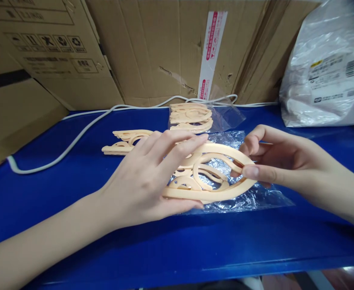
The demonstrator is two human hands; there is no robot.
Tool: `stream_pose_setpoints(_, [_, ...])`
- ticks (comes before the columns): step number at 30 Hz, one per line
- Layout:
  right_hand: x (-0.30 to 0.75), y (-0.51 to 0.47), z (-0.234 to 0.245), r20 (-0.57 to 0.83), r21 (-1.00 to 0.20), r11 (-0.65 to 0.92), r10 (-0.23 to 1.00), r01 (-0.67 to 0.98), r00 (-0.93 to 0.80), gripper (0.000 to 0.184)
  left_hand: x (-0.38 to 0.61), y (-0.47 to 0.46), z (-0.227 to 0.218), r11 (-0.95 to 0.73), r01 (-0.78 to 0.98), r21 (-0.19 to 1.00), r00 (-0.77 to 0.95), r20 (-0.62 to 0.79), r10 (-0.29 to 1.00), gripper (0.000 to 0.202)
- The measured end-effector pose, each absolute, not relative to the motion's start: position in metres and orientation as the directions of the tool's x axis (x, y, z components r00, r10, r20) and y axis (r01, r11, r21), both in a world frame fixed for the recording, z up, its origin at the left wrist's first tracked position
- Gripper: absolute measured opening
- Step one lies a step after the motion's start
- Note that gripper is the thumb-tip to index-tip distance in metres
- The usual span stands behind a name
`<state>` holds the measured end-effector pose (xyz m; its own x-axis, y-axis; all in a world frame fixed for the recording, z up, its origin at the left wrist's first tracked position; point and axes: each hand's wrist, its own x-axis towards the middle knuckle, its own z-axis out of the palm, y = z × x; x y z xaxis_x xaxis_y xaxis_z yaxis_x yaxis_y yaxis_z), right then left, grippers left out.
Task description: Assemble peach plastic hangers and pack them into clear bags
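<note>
A cream plastic folding hanger (225, 194), folded into a leaf-like openwork shape, is held between both hands. My left hand (147, 177) lies over its left part, fingers along the top edge and thumb along the bottom edge. My right hand (279, 161) pinches the rounded right tip between thumb and fingers. Beneath it a clear plastic bag (267, 199) lies crinkled on the blue table (104, 253). More cream hanger pieces (116, 150) lie behind my left hand, which partly hides them.
Farther back, several cream hangers (190, 114) sit in another clear bag. A white cable (71, 147) runs along the back and left. Cardboard boxes (153, 52) wall off the back and left. At the right back stands a white plastic package (324, 80) with a label.
</note>
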<state>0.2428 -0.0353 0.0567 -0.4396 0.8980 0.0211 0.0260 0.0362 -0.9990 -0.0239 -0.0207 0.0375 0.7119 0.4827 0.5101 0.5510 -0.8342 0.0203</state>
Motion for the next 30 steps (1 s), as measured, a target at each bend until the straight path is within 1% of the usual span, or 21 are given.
stream_pose_setpoints(3, [0.2433, -0.0336, 0.0554, -0.001, -1.000, -0.007, 0.900, -0.011, -0.437, 0.034, -0.0235, -0.0185, 0.0370, -0.840, 0.543, 0.014, 0.728, 0.491, 0.479, 0.087])
stream_pose_setpoints(6, [0.2456, -0.0327, 0.0538, 0.002, -1.000, -0.008, 0.896, -0.021, -0.444, 0.034, -0.0237, -0.0160, 0.0351, -0.845, 0.535, 0.012, 0.737, 0.483, 0.473, 0.090])
stream_pose_setpoints(14, [0.2448, -0.0313, 0.0529, -0.012, -0.996, -0.053, 0.884, -0.075, -0.468, 0.034, -0.0252, -0.0169, 0.0337, -0.832, 0.553, -0.034, 0.761, 0.426, 0.488, 0.090])
stream_pose_setpoints(17, [0.2440, -0.0300, 0.0519, -0.006, -0.998, -0.035, 0.887, -0.054, -0.462, 0.035, -0.0262, -0.0167, 0.0322, -0.830, 0.556, -0.048, 0.765, 0.419, 0.488, 0.092])
stream_pose_setpoints(22, [0.2436, -0.0294, 0.0531, 0.029, -0.999, 0.046, 0.900, 0.028, -0.436, 0.034, -0.0262, -0.0169, 0.0313, -0.829, 0.558, -0.045, 0.761, 0.427, 0.489, 0.091])
stream_pose_setpoints(26, [0.2466, -0.0306, 0.0530, 0.054, -0.990, 0.107, 0.895, 0.096, -0.443, 0.032, -0.0253, -0.0181, 0.0339, -0.843, 0.536, -0.048, 0.758, 0.467, 0.456, 0.079])
stream_pose_setpoints(28, [0.2498, -0.0322, 0.0512, 0.108, -0.953, 0.219, 0.891, 0.209, -0.442, 0.026, -0.0250, -0.0190, 0.0349, -0.849, 0.525, -0.060, 0.761, 0.479, 0.437, 0.076])
stream_pose_setpoints(29, [0.2513, -0.0333, 0.0499, 0.164, -0.906, 0.312, 0.882, 0.288, -0.442, 0.025, -0.0248, -0.0195, 0.0350, -0.851, 0.520, -0.067, 0.763, 0.485, 0.428, 0.075])
stream_pose_setpoints(30, [0.2525, -0.0345, 0.0485, 0.232, -0.829, 0.417, 0.862, 0.372, -0.450, 0.029, -0.0245, -0.0199, 0.0350, -0.855, 0.515, -0.071, 0.764, 0.489, 0.420, 0.075])
